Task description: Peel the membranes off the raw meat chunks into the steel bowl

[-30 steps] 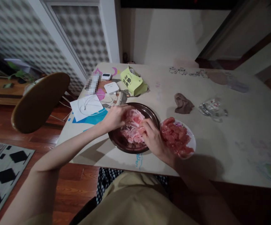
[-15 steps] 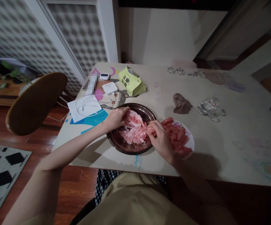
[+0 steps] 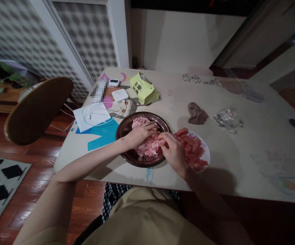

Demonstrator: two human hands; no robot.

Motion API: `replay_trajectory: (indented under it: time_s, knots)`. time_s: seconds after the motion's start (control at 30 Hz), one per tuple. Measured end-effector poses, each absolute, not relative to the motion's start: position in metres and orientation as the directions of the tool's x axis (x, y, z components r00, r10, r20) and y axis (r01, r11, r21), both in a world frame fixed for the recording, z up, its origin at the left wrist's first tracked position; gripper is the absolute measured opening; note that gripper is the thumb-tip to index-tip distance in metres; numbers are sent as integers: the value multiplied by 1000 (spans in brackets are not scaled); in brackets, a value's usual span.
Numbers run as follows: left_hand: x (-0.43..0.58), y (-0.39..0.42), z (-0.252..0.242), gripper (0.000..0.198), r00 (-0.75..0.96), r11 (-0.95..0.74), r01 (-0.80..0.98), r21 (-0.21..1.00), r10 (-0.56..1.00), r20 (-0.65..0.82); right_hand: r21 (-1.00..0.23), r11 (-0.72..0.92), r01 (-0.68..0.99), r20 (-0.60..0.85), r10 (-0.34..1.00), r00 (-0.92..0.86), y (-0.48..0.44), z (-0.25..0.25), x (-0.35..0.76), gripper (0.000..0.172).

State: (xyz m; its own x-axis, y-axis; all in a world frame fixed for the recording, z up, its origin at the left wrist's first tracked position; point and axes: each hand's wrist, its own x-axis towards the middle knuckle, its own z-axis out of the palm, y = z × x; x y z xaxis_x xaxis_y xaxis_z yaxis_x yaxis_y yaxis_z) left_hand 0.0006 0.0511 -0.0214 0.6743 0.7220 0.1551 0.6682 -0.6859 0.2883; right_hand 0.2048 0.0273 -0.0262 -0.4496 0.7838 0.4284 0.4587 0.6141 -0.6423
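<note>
A dark brown bowl (image 3: 123,153) holds pale pink, fatty raw meat (image 3: 149,147) in torn pieces. My left hand (image 3: 141,134) reaches over the meat from the left, its fingers bent down onto a piece and its fingertips close to my other hand. At the bowl's right rim, my right hand (image 3: 174,151) pinches the end of the meat between thumb and fingers. Just beyond that wrist is a white plate (image 3: 207,151), piled with redder strips of raw meat (image 3: 192,149). The undersides of both hands' grips are partly hidden.
Behind the bowl are a yellow-green paper bag (image 3: 143,89), a white box-like device (image 3: 120,95) and a cable on white paper (image 3: 91,117). Farther right lie a brown cloth (image 3: 197,114) and a crumpled clear plastic bag (image 3: 227,119). A wooden chair (image 3: 39,110) stands left of the table.
My left hand has moved right from the bowl's left side, across the meat, to beside my right hand. The right hand stays at the right rim with its pinch on the meat.
</note>
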Motion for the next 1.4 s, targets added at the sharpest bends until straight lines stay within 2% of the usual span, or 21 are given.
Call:
replay_trajectory:
  time_s: [0.2,0.33,0.47,0.6,0.73,0.93,1.13,1.27,1.4]
  knots:
    - [9,56,-22,30,636,-651,717,250,758,146,-588,638,497,408,765,-499,3,-27,204,30]
    - [11,57,-20,34,662,-661,715,228,745,84,-652,603,459,389,786,-480,0,-27,208,23]
    - [5,57,-15,47,684,-687,632,358,712,159,-787,474,395,333,866,-374,20,-27,212,5]
    - [-5,46,-4,70,599,-668,539,513,733,324,-864,395,313,298,901,-314,40,-22,205,12]
    - [-9,31,5,81,496,-629,507,589,772,398,-843,469,263,396,872,-288,49,-14,189,11]
    - [-9,21,-2,51,231,-486,514,707,872,432,-842,494,216,420,853,-310,48,-16,172,27]
    - [-10,24,-16,41,187,-465,479,744,883,431,-844,481,237,420,868,-264,39,-28,170,36]
    - [-9,24,-18,38,164,-496,413,764,866,473,-736,606,302,547,795,-262,35,-26,171,40]
    - [-8,22,-15,30,151,-512,437,740,852,501,-600,687,410,664,713,-224,33,-17,176,37]
